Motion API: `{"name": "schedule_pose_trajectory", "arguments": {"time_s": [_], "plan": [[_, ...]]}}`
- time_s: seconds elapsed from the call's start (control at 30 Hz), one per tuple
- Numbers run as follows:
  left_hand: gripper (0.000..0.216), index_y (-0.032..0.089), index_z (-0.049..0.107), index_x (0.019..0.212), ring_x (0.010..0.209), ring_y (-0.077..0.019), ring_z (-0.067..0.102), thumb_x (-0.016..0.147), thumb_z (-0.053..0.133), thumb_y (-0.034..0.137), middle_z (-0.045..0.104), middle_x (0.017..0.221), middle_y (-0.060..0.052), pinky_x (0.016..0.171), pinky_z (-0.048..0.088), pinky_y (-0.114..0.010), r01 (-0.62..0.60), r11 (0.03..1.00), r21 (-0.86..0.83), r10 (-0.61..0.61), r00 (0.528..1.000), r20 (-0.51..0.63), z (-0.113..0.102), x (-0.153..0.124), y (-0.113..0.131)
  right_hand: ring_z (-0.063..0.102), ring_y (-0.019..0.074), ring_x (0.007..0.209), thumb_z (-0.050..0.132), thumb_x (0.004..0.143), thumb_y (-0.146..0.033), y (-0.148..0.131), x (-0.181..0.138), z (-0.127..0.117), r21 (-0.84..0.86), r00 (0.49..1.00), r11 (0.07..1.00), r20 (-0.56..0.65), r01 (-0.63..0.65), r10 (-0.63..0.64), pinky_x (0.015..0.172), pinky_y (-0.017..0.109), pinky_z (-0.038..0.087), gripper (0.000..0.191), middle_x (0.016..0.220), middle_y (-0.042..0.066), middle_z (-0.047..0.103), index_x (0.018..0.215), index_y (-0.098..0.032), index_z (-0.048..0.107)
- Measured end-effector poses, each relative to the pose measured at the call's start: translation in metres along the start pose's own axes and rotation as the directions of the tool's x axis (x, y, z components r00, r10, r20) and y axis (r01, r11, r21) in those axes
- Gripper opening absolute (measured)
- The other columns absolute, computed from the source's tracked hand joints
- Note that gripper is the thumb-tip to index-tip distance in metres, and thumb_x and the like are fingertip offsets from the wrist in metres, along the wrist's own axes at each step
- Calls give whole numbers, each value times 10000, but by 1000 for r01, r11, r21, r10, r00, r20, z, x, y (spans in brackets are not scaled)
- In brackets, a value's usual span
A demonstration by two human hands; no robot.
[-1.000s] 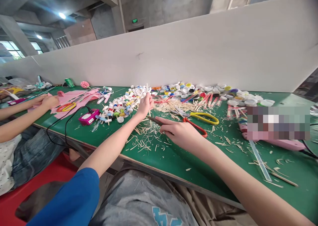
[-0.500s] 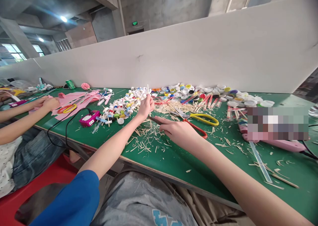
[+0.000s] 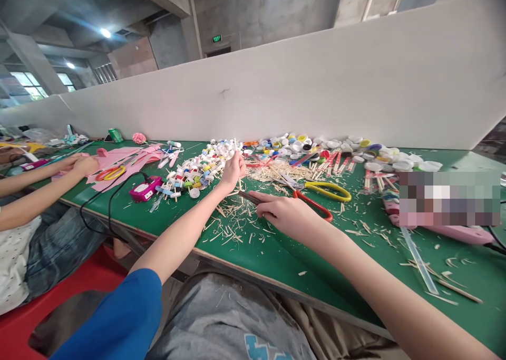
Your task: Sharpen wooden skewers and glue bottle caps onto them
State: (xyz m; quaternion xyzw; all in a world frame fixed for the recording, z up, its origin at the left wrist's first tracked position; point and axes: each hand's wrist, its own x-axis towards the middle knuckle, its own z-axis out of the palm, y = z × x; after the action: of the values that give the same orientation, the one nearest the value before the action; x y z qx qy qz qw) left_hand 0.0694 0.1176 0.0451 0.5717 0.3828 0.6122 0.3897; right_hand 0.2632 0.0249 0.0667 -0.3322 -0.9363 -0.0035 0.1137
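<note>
My left hand (image 3: 232,173) is closed around a thin wooden stick (image 3: 235,145), which stands nearly upright and shows above and below the fingers. My right hand (image 3: 279,208) grips a dark, narrow knife (image 3: 248,197) pointing left. Its tip meets or lies very near the stick's lower end; exact contact is too small to tell. Pale wood shavings (image 3: 229,228) lie scattered beneath both hands. Just beyond my right hand rest scissors (image 3: 326,190) with one yellow and one red handle. A heap of small bottle-cap pieces on sticks (image 3: 193,173) lies left of my left hand.
Loose bottle caps (image 3: 300,144) line the white partition (image 3: 253,96). At right are a pink glue gun (image 3: 460,234) and a clear glue stick (image 3: 419,260). A purple power socket (image 3: 145,190) with a black cable sits left. Another person's hands (image 3: 85,165) work by pink sheets (image 3: 114,159).
The whole view has shifted slightly to the left, so things appear a little further right. My right fingers look more curled around the knife. My left hand still holds the stick upright.
</note>
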Motion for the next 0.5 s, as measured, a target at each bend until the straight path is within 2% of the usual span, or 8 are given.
{"name": "schedule_pose_trajectory", "arguments": {"time_s": [0.13,0.27,0.5], "plan": [[537,220,281,590,385,-88,259,966,291,604,247,407,63,433,270,-248,22,1000,-2,-22,1000,-7,0,-1,3,709,156,800,466,850,-103,0,-3,-1,30,999,1000,41,10,-11,606,274,523,297,1443,-56,523,817,-249,723],[531,218,264,584,382,-86,263,979,296,572,243,406,58,430,274,-248,29,999,17,-28,999,-40,2,-3,7,712,153,796,463,858,-112,3,-6,2,63,997,998,71,24,-29,614,276,529,295,1430,-48,538,840,-250,723],[550,224,267,579,378,-90,253,955,303,624,239,405,57,422,263,-262,21,1000,4,-21,999,-24,0,-1,2,715,148,836,476,854,-114,6,-11,-2,47,999,998,-17,52,-51,609,251,522,314,1372,-53,594,913,-275,740]]}}
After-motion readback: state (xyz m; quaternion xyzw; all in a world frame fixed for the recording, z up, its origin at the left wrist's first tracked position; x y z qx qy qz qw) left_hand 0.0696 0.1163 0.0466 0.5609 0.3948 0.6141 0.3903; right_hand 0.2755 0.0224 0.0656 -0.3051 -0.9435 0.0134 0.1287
